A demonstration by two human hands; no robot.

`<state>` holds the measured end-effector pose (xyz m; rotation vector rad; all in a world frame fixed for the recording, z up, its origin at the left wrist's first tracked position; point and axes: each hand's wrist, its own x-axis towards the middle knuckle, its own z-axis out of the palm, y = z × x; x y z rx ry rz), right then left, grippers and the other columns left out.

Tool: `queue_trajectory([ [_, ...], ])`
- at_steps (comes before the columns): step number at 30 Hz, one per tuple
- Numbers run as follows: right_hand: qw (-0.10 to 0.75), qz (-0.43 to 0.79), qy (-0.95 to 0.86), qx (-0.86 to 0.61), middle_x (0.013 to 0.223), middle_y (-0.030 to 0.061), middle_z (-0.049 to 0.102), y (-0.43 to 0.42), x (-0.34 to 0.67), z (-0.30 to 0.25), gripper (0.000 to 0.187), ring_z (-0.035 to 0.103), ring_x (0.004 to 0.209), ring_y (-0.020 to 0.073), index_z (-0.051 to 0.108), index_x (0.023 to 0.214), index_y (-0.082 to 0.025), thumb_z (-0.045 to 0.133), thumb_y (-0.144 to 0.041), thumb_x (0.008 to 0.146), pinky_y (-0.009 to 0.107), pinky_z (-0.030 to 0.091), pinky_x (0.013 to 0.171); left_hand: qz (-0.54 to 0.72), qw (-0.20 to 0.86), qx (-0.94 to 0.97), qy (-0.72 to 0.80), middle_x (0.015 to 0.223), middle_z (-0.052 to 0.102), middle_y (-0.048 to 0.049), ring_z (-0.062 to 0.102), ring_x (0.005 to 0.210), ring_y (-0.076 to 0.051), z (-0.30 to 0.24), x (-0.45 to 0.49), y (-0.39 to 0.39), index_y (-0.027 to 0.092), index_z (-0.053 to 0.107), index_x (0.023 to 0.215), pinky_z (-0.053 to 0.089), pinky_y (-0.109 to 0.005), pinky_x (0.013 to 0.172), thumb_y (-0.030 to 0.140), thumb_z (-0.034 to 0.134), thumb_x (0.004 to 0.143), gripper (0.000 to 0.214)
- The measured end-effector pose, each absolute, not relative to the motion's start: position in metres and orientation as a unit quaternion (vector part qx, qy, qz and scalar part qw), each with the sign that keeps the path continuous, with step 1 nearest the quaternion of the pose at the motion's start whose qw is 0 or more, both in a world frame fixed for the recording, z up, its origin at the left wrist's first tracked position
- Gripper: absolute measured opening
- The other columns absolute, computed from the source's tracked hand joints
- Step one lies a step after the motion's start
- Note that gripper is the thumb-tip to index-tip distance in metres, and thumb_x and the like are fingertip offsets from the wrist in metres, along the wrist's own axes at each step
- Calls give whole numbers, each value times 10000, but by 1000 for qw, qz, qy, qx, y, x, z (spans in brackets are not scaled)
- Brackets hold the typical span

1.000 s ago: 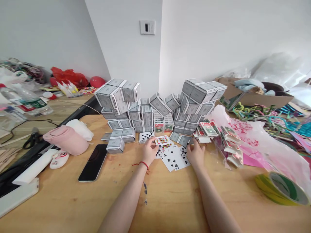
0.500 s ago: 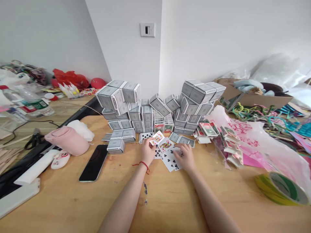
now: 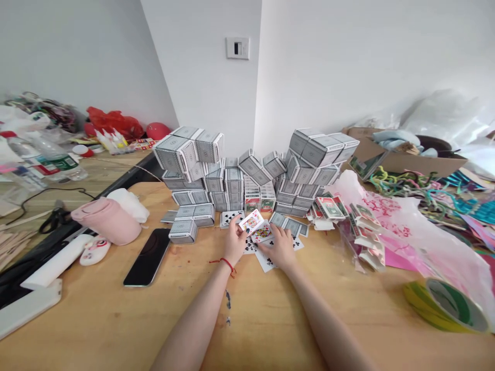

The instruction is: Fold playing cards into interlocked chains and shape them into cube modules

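Observation:
My left hand (image 3: 234,243) pinches a red face card (image 3: 251,221), lifted and tilted above the wooden table (image 3: 270,319). A red string circles that wrist. My right hand (image 3: 281,247) lies palm down, fingers spread, on a loose pile of face-up club cards (image 3: 266,262). Another face card (image 3: 262,232) lies between the two hands. Just behind stands a wall of grey card boxes (image 3: 216,178), with several face-down cards (image 3: 291,225) at its foot.
A black phone (image 3: 147,256) and a pink pouch (image 3: 107,220) lie at the left. Green card packs (image 3: 332,206) and a pink plastic bag (image 3: 406,226) spread at the right. A yellow-green tape roll (image 3: 444,305) sits near the right edge. Bottles and clutter fill the far left.
My right hand slid left from the face-down cards onto the pile of club cards. My left hand lifted the red face card off the pile.

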<state>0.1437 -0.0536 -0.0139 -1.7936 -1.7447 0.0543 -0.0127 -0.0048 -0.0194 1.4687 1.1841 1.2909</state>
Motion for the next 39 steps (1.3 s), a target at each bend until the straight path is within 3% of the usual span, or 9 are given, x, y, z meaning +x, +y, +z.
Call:
queue_trajectory([
  [7,382,79,-640,-662,1032,100,612,-52,154,-15,543,480,946,267,504,1155,-171,567,-487,718,379,386,799,479,445,580,486,746,621,-20,648,610,-147,-28,-13,-3,172,537,929,516,-237,519,142,508,741,193],
  [11,336,77,-680,-647,1161,103,557,-54,152,-13,719,471,994,298,463,1213,-217,657,-548,605,411,370,817,466,458,582,484,729,621,-23,653,599,-149,-28,-13,-3,175,539,840,521,-236,507,157,510,747,99],
  [14,335,74,-670,-658,1110,102,562,-55,149,-13,724,468,995,304,465,1199,-226,689,-521,577,420,373,818,465,462,576,488,687,611,-13,644,567,-148,-26,-13,-4,181,534,836,518,-238,487,180,522,751,86],
  [17,385,101,-632,-665,1033,94,543,-54,150,-18,612,487,954,278,496,1147,-223,697,-404,598,401,402,792,478,461,569,485,679,602,-9,645,578,-150,-25,-12,-3,179,527,837,524,-245,502,197,517,761,79],
  [23,512,270,-522,-626,822,37,566,-50,164,-23,453,500,586,148,530,1074,-174,610,-322,653,271,417,533,498,430,562,500,803,655,-54,651,671,-158,-26,-12,-2,169,543,854,525,-242,543,188,540,749,107],
  [27,518,295,-480,-644,623,12,585,-52,165,-16,270,461,507,130,613,761,-163,611,-409,651,233,352,458,524,439,542,489,864,665,-56,652,653,-150,-19,-12,-5,183,418,1144,532,-250,542,157,520,756,403],
  [30,506,332,-465,-646,548,15,613,-55,161,-11,290,474,462,139,597,714,-169,588,-455,669,231,331,421,541,462,529,462,924,659,-72,653,627,-134,-12,-12,-7,198,328,1247,541,-250,555,182,485,788,486],
  [34,490,386,-454,-636,523,26,654,-57,157,-8,339,513,408,165,567,819,-183,529,-502,709,245,349,387,567,464,505,456,997,644,-99,658,672,-139,-8,-10,-11,169,454,1080,543,-246,569,270,485,799,300],
  [39,504,397,-440,-628,503,30,653,-56,157,-8,380,528,385,178,555,824,-195,531,-551,693,258,369,361,551,534,457,450,781,666,-39,643,571,-138,-4,0,-21,165,468,883,528,-260,523,285,512,765,174],
])
